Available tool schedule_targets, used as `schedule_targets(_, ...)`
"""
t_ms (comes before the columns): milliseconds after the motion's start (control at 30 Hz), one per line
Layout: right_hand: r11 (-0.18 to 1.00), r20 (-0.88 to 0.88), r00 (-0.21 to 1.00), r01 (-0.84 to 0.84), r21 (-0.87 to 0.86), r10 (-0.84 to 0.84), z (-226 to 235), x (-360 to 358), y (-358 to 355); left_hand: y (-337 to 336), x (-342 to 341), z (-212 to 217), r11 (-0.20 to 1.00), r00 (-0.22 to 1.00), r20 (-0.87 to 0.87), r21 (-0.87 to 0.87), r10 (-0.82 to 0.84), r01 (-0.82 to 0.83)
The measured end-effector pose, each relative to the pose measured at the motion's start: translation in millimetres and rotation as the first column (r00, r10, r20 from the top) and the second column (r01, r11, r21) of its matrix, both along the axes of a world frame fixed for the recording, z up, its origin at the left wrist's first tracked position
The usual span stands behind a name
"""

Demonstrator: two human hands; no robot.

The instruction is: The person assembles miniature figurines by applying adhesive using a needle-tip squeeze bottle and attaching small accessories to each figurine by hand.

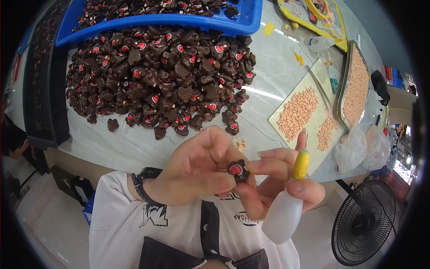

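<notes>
In front of my chest, a small dark brown figurine part (238, 171) with a red patch is pinched between the thumb and fingers of my left hand (186, 168). Against its right side rest fingertips of my right hand (268, 172). That hand also grips a translucent white squeeze bottle (283, 217) with a yellow-wrapped nozzle, which points up and away from the part. Just beyond my hands, a large heap of similar brown parts (170, 85), many with red patches, covers the table. A small crumpled beige scrap (238, 144) lies between heap and hands.
A blue bin (156, 20) of more brown parts stands behind the heap. To the right, a board (280, 110) bears small pinkish pieces, beside a tray (342, 101) full of them. Clear plastic bags (351, 150) sit at the right edge. A black fan (363, 224) stands lower right.
</notes>
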State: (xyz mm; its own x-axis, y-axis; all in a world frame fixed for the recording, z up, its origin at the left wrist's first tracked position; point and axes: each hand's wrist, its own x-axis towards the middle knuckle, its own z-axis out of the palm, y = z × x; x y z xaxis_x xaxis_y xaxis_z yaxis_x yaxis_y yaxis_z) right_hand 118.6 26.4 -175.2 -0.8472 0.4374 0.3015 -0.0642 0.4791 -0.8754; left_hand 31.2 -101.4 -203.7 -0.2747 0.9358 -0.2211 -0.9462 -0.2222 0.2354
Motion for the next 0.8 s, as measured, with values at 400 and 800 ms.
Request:
schedule_targets(400,0.992,0.021,0.994,0.111,0.052,-0.112,-6.6,-3.9,-9.3,3.3,0.3,-1.2,0.995,0.997,-0.003,-0.068,0.072,-0.072)
schedule_targets(800,0.947,0.225,0.965,-0.192,0.258,0.134,-77.1,33.6,3.8,-22.2,-15.1,-7.5,0.99,0.955,-0.288,-0.093,0.074,-0.104)
